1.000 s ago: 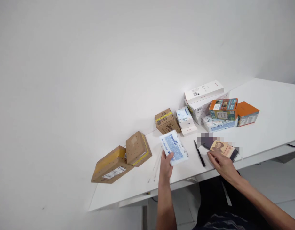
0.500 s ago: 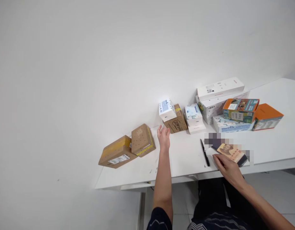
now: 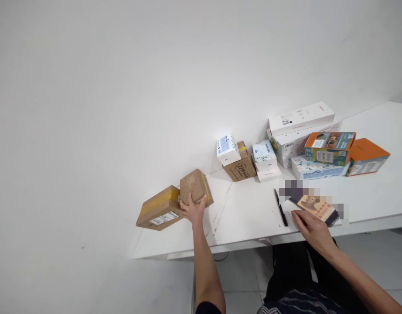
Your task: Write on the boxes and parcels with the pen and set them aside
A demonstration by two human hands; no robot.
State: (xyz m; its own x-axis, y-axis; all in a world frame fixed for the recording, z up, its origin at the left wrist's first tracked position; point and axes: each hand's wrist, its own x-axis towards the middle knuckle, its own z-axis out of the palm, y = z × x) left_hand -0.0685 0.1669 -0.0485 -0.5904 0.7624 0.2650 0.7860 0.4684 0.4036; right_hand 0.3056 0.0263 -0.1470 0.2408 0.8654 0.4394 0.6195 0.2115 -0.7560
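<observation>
My left hand (image 3: 193, 211) has its fingers spread across the front of a small brown cardboard box (image 3: 194, 184), touching it; the box rests on the table. Just left of that is a longer cardboard box (image 3: 160, 208) with yellow tape and a white label. My right hand (image 3: 314, 229) lies at the table's front edge with its fingers curled in, and nothing shows sticking out of them. Beside it are a booklet (image 3: 318, 207) with a portrait on its cover, partly pixelated, and a black pen (image 3: 281, 207).
Along the wall stand a tissue pack (image 3: 227, 149) on a brown box (image 3: 239, 169), another tissue pack (image 3: 264, 155), stacked white boxes (image 3: 301, 118), a colourful box (image 3: 330, 148) on a tissue pack (image 3: 318, 171), and an orange box (image 3: 369, 155). The white table (image 3: 243, 213) ends at the left.
My left hand has moved left, from in front of the brown box under the tissue pack to the small cardboard box. My right hand stays where it was.
</observation>
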